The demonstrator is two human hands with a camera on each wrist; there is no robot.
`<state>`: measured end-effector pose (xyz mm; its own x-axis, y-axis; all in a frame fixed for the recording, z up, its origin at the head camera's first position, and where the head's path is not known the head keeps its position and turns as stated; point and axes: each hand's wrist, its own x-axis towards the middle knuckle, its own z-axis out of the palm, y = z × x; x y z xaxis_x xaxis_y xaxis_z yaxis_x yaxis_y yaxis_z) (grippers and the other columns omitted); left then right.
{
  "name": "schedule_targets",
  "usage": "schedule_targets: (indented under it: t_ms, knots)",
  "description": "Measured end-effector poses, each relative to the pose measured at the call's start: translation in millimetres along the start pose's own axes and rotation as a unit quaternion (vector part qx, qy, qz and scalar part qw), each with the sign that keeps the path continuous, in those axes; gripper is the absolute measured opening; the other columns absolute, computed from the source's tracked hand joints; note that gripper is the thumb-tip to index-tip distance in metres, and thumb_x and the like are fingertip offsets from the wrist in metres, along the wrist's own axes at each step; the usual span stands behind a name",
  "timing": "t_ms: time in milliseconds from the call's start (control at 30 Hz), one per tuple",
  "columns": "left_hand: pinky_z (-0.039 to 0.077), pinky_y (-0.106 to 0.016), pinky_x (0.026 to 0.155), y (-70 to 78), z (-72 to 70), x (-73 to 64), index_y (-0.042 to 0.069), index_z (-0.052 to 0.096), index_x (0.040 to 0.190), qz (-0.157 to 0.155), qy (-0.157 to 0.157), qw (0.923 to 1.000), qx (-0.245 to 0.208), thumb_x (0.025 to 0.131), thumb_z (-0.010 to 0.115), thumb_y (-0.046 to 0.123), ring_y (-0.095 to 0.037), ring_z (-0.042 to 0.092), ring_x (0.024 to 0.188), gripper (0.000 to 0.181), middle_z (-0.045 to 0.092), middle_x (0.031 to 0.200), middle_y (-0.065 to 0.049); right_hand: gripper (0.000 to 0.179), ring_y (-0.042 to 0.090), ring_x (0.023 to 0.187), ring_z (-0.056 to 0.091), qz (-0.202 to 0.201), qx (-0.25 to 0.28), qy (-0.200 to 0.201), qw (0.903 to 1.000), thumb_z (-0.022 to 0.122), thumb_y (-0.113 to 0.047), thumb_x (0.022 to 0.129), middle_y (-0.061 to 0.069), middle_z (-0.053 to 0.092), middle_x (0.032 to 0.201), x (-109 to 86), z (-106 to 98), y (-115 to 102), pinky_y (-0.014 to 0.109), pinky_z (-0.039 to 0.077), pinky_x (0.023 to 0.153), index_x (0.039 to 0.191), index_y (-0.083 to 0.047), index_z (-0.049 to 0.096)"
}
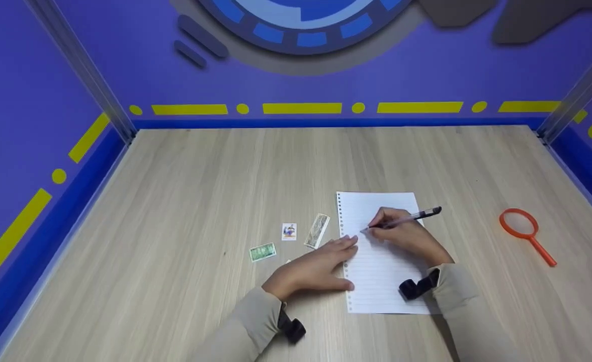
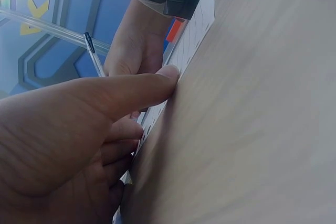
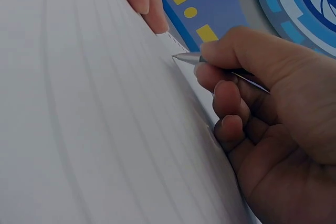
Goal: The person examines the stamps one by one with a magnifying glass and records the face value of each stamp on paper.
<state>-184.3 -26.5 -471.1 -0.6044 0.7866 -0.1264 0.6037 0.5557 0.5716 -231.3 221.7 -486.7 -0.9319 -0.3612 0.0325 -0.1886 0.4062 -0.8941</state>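
Note:
A lined sheet of paper (image 1: 378, 274) with punched holes down its left side lies on the table. My right hand (image 1: 409, 236) rests on its upper half and pinches a pen (image 1: 406, 218) between thumb and fingers. The metal pen tip (image 3: 184, 56) points down close over the sheet in the right wrist view. My left hand (image 1: 316, 266) lies across the sheet's left edge, its fingers extended and its thumb (image 2: 142, 90) spread apart, pressing on the margin. Just beyond the left fingers is a long brownish stamp (image 1: 317, 231). No writing shows on the sheet.
A small stamp with a colourful figure (image 1: 289, 232) and a green stamp (image 1: 262, 252) lie left of the paper. An orange magnifying glass (image 1: 527, 234) lies at the right. Blue panels with yellow marks (image 1: 301, 108) wall in the table's back and sides.

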Motion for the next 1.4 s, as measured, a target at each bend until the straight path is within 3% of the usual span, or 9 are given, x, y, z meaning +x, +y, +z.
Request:
schedule_targets:
  t_ms: [267, 733, 1167, 1267, 1400]
  knots:
    - [0.013, -0.032, 0.122, 0.7, 0.1, 0.1, 0.003, 0.031, 0.149, -0.006, 0.0, 1.0, -0.005, 0.088, 0.066, 0.035, -0.02, 0.013, 0.15, 0.078, 0.018, 0.161, -0.006, 0.009, 0.006, 0.073, 0.053, -0.002, 0.004, -0.019, 0.9998, 0.069, -0.004, 0.082, 0.001, 0.065, 0.083, -0.9, 0.0, -1.0, 0.017, 0.043, 0.066, 0.089, -0.001, 0.066]
    - [0.012, -0.03, 0.122, 0.4, 1.3, 0.3, 0.003, 0.031, 0.149, -0.004, -0.002, 1.0, -0.008, 0.089, 0.066, 0.033, -0.018, 0.013, 0.15, 0.076, 0.019, 0.161, -0.006, 0.011, 0.005, 0.067, 0.051, 0.021, 0.023, 0.007, 0.9995, 0.07, -0.002, 0.081, -0.006, 0.062, 0.077, -1.7, 0.4, -2.4, 0.016, 0.04, 0.061, 0.09, 0.003, 0.065]
    - [0.014, -0.032, 0.122, 0.2, 0.3, 0.5, 0.004, 0.031, 0.149, -0.006, -0.001, 1.0, -0.001, 0.088, 0.066, 0.034, -0.021, 0.014, 0.149, 0.077, 0.019, 0.161, -0.007, 0.009, 0.007, 0.071, 0.052, 0.015, 0.008, -0.004, 0.9998, 0.07, -0.003, 0.081, -0.003, 0.063, 0.081, -1.0, -0.7, -2.9, 0.016, 0.041, 0.063, 0.089, 0.001, 0.066]
    - [0.014, -0.032, 0.122, -0.2, 0.6, 1.1, 0.004, 0.03, 0.15, -0.008, -0.002, 1.0, -0.004, 0.088, 0.067, 0.033, -0.021, 0.014, 0.15, 0.077, 0.019, 0.161, -0.006, 0.006, 0.006, 0.069, 0.051, 0.023, 0.008, -0.006, 0.9997, 0.068, -0.002, 0.081, -0.004, 0.062, 0.078, -1.1, -0.5, -3.9, 0.016, 0.04, 0.061, 0.085, -0.004, 0.065]
    - [0.014, -0.031, 0.122, 0.1, 1.1, 2.0, 0.004, 0.03, 0.15, -0.011, -0.003, 0.9999, -0.004, 0.088, 0.067, 0.033, -0.02, 0.013, 0.15, 0.077, 0.019, 0.161, -0.006, 0.014, 0.006, 0.066, 0.05, 0.026, 0.016, -0.008, 0.9995, 0.066, 0.0, 0.08, -0.004, 0.06, 0.074, -2.0, -0.3, -4.6, 0.017, 0.039, 0.058, 0.079, -0.014, 0.064]
